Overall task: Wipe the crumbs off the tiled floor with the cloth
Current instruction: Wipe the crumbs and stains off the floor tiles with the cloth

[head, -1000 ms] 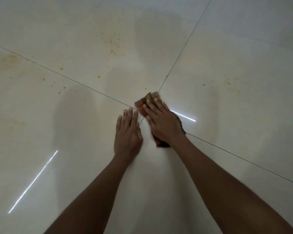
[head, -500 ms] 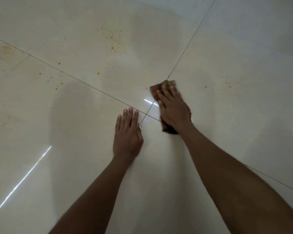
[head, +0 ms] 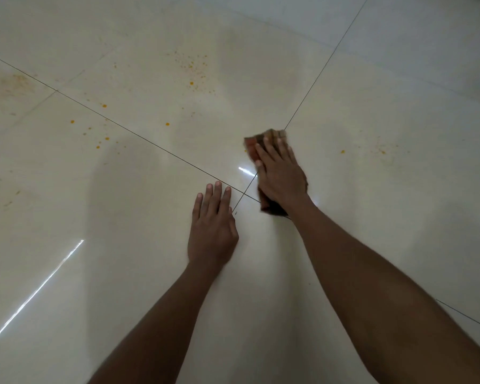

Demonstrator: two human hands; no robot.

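Cloth [head: 261, 139] long axis fwd under right hand [head: 281, 176].

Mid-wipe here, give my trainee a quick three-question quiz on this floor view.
1. True or false: the left hand lies flat on the glossy cream tiled floor, holding nothing.
2. What lies under the right hand? A) folded brown cloth B) brush C) paper towel
3. Fill in: the densest patch of small orange crumbs lies ___ the cloth, up-left.

Key: 1 true; 2 A; 3 beyond.
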